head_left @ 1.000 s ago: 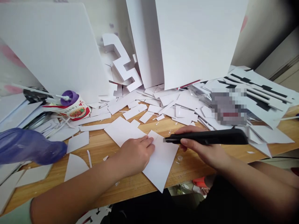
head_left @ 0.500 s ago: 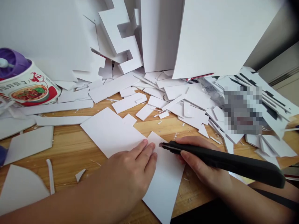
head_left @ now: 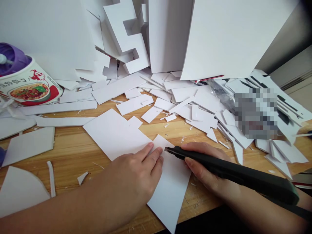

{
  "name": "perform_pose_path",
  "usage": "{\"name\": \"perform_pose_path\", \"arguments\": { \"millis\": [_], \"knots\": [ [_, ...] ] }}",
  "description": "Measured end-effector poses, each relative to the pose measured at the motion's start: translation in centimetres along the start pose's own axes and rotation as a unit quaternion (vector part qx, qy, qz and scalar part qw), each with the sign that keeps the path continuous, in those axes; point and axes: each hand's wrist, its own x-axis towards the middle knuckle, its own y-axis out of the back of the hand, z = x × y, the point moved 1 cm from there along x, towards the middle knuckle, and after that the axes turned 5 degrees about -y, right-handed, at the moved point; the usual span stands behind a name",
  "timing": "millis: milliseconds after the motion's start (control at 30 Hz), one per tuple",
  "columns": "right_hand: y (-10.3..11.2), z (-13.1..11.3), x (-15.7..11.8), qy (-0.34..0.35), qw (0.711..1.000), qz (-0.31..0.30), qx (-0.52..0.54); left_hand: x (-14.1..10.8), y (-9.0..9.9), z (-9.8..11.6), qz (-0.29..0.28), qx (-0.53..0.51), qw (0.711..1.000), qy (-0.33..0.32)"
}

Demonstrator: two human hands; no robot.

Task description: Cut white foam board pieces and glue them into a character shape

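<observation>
Two white board pieces lie on the wooden table, one to the left (head_left: 117,131) and one nearer me (head_left: 168,182). My left hand (head_left: 138,175) rests flat over their meeting edges, palm down, fingers stretched toward the right, holding nothing. My right hand (head_left: 212,169) is closed around a black cutter (head_left: 229,172). Its short blade points left, just right of my left fingertips, over the nearer board. Whether the blade touches the board I cannot tell.
White offcuts (head_left: 117,87) are heaped across the table's back. Tall white boards (head_left: 221,39) stand behind them. A printed paper tub (head_left: 29,87) with a purple roll sits at the left. A red pencil (head_left: 211,78) and a blurred patch are at the right.
The blade tip has shifted slightly to the left, toward my left fingertips. The view has tilted a little, so most things appear slightly higher. Both hands keep their hold.
</observation>
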Motion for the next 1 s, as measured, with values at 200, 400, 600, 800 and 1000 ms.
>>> {"name": "perform_pose_path", "arguments": {
  "millis": [200, 400, 600, 800, 1000],
  "knots": [
    [-0.4, -0.3, 0.6, 0.073, 0.997, -0.03, -0.017, 0.0, -0.1, 0.3, -0.004, 0.006, 1.0, 0.012],
    [-0.1, -0.2, 1.0, 0.125, 0.991, -0.05, -0.021, 0.3, 0.5, 0.8, -0.05, -0.023, 0.998, 0.043],
    [0.0, -0.2, 0.6, 0.123, 0.992, -0.039, -0.013, 0.7, 0.1, 0.9, -0.129, -0.078, 0.988, 0.045],
    [0.5, -0.4, 0.3, 0.111, 0.993, -0.044, -0.006, 0.5, -0.1, 0.9, -0.096, -0.072, 0.992, 0.049],
    [1.1, 0.1, -0.4, 0.123, 0.99, -0.061, -0.026, 0.2, 0.0, 0.8, -0.044, -0.046, 0.998, 0.028]
  ]
}}
